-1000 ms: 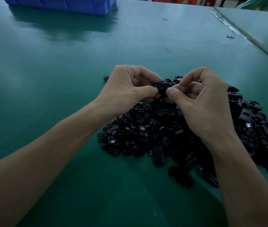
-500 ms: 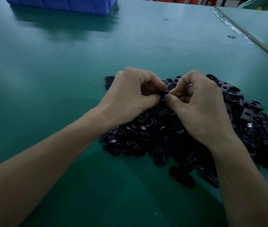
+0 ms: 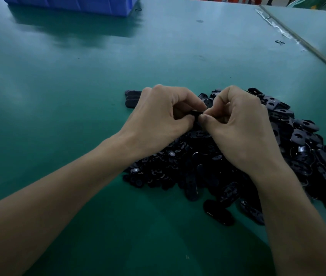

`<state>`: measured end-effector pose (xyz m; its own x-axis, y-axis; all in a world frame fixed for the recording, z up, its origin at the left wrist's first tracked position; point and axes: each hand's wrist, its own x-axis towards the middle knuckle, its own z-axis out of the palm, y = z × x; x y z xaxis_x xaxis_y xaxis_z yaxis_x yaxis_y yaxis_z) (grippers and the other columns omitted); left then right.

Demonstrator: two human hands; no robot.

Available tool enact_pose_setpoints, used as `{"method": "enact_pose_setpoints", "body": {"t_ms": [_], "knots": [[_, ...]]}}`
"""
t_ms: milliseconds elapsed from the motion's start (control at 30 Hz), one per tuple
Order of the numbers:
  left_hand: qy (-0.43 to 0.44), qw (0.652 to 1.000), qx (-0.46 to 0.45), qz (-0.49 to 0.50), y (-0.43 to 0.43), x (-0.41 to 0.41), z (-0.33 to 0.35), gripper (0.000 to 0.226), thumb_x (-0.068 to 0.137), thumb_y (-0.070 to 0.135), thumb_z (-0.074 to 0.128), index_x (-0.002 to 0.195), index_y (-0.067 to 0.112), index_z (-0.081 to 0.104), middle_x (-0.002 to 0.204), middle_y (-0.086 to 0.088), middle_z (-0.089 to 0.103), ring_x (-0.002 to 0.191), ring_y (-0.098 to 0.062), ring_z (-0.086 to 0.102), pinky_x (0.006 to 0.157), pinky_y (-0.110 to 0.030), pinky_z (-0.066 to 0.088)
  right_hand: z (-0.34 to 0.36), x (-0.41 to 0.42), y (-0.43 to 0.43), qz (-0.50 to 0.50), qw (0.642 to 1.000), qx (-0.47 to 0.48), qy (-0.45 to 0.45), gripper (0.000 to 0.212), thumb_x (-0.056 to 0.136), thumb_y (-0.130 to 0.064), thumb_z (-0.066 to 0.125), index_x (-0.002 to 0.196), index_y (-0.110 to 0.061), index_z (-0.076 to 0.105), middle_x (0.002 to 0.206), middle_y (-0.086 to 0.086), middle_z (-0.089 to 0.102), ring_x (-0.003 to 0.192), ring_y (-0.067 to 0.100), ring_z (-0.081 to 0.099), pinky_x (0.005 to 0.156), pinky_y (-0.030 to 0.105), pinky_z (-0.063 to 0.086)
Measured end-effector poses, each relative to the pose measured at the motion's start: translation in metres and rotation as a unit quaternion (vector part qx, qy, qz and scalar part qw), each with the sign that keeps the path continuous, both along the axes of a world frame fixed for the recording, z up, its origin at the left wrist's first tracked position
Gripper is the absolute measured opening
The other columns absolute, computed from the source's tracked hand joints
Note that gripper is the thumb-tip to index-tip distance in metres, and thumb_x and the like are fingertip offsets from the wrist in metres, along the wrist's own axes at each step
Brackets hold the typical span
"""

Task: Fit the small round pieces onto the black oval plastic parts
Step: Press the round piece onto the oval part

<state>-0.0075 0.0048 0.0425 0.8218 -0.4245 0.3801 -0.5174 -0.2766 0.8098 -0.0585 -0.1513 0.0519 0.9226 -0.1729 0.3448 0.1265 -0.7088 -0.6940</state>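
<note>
A black oval plastic part (image 3: 196,114) is pinched between both thumbs and curled fingers, mostly hidden by them. My left hand (image 3: 159,118) holds its left end and my right hand (image 3: 240,124) grips its right end, thumbs nearly touching. Whether a small round piece sits on it is hidden. Below the hands lies a heap of small round pieces (image 3: 158,168). A bigger pile of black oval parts (image 3: 301,148) spreads to the right and front.
The green table (image 3: 78,96) stretches all around. A short stack of oval parts (image 3: 131,99) lies just left of my left hand. A blue bin (image 3: 74,4) stands at the far left edge. A taped table seam (image 3: 289,36) runs diagonally at the far right.
Both hands have closed in tighter over the held oval part and sunk slightly toward the pile. Fingers curl further round it, hiding more of it.
</note>
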Motion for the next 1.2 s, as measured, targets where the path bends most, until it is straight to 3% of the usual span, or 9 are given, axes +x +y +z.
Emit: {"method": "enact_pose_setpoints", "body": {"t_ms": [167,300,400,500,667,767,867,967,1200], "knots": [[0.023,1.0,-0.013,0.012,-0.001,0.001,-0.002,0.027,0.078,0.002,0.071,0.092,0.025,0.075,0.082,0.01,0.076,0.076,-0.003,0.072,0.073,-0.02,0.057,0.002,-0.001,0.002,-0.025,0.999,0.031,0.001,0.034,0.079,-0.017,0.078,0.067,-0.026,0.048,0.074,0.001,0.069,0.078,0.024,0.07,0.07,0.047,0.057],[-0.001,0.999,0.011,0.048,-0.003,0.0,-0.005,0.025,0.077,0.005,0.072,0.094,0.023,0.076,0.08,0.013,0.075,0.073,0.005,0.069,0.072,-0.012,0.053,0.0,-0.002,0.009,-0.05,0.999,-0.012,-0.013,0.03,0.082,-0.015,0.076,0.066,-0.019,0.051,0.071,-0.002,0.068,0.08,0.025,0.068,0.073,0.042,0.054],[-0.031,0.997,0.03,0.062,-0.003,-0.001,-0.007,0.022,0.079,0.008,0.074,0.096,0.022,0.076,0.082,0.015,0.074,0.075,0.007,0.068,0.075,-0.011,0.052,-0.001,-0.002,0.012,-0.054,0.998,-0.035,-0.01,0.034,0.084,-0.01,0.072,0.063,-0.023,0.049,0.068,-0.007,0.063,0.075,0.024,0.061,0.065,0.031,0.045],[-0.059,0.995,0.049,0.067,0.0,0.0,-0.008,0.018,0.081,0.01,0.075,0.096,0.02,0.075,0.081,0.012,0.074,0.076,0.007,0.068,0.075,-0.009,0.05,-0.003,-0.003,0.015,-0.033,0.999,-0.035,0.001,0.031,0.085,-0.007,0.067,0.067,-0.026,0.051,0.062,-0.008,0.059,0.069,0.025,0.053,0.06,0.029,0.035],[-0.074,0.992,0.071,0.079,0.003,0.004,-0.009,0.017,0.081,0.012,0.072,0.092,0.024,0.073,0.078,0.01,0.074,0.073,-0.002,0.068,0.071,-0.016,0.052,-0.001,-0.003,0.016,0.018,1.0,0.004,0.01,0.026,0.085,-0.008,0.07,0.073,-0.027,0.057,0.068,-0.008,0.068,0.064,0.008,0.064,0.063,0.023,0.05],[-0.04,0.995,0.053,0.072,0.003,0.007,-0.008,0.02,0.079,0.013,0.072,0.087,0.032,0.07,0.076,0.012,0.073,0.07,-0.002,0.068,0.071,-0.021,0.054,-0.002,-0.001,0.011,0.018,0.999,0.036,-0.001,0.018,0.084,-0.011,0.074,0.081,-0.025,0.063,0.074,-0.009,0.072,0.071,0.005,0.07,0.077,0.033,0.059],[0.047,0.999,-0.002,0.021,0.003,0.011,-0.007,0.021,0.078,0.013,0.074,0.088,0.031,0.069,0.078,0.008,0.075,0.07,-0.005,0.07,0.07,-0.023,0.056,-0.003,0.002,0.001,-0.002,1.0,0.021,-0.02,0.02,0.083,-0.016,0.077,0.097,-0.028,0.07,0.085,-0.014,0.07,0.075,-0.001,0.066,0.072,0.011,0.049],[0.117,0.991,-0.059,-0.038,0.005,0.013,-0.006,0.025,0.082,0.0,0.074,0.093,0.022,0.069,0.079,0.003,0.076,0.07,-0.006,0.068,0.07,-0.019,0.054,-0.004,0.005,-0.009,0.026,0.997,0.075,0.012,0.019,0.086,-0.017,0.076,0.102,-0.027,0.075,0.086,-0.011,0.074,0.077,0.001,0.069,0.076,0.018,0.052],[0.198,0.969,-0.118,-0.089,0.009,0.015,0.0,0.025,0.085,-0.008,0.07,0.098,0.013,0.067,0.077,0.0,0.075,0.069,-0.008,0.069,0.068,-0.018,0.054,-0.002,0.004,-0.012,0.09,0.975,0.201,0.032,0.014,0.088,-0.008,0.073,0.087,-0.022,0.074,0.068,-0.008,0.074,0.061,0.004,0.069,0.054,0.014,0.049]]}}
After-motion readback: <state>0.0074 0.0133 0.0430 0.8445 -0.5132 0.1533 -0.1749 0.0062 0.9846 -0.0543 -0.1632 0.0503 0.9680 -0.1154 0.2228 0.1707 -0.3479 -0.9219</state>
